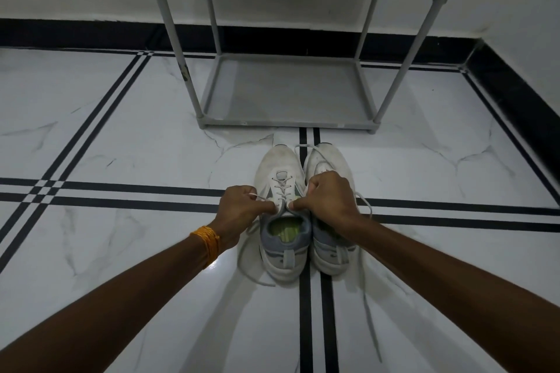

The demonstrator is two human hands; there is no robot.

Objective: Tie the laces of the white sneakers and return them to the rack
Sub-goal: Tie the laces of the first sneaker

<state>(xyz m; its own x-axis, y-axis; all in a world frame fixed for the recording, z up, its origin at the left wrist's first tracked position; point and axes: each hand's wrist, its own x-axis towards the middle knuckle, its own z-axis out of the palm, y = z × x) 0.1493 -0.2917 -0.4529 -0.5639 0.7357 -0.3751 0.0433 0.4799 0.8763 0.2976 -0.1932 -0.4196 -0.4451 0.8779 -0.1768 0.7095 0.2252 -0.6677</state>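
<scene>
Two white sneakers (pixel 298 209) with grey heels are set side by side on the floor (pixel 121 136), toes toward the grey rack (pixel 288 91). Their white laces (pixel 368 297) are left untied, trailing loose.

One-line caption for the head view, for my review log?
Both hands, left and right, pull laces on the left sneaker before an empty grey rack.

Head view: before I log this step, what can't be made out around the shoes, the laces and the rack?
- Right sneaker: its lacing lies under the right hand, so tied or loose cannot be told.
- Left sneaker: the lace ends vanish inside the left hand and the right hand; any knot is unclear.
- Rack: its upper shelves are cut off by the top edge.
- Small label on the rack's bar: too small to read.
</scene>
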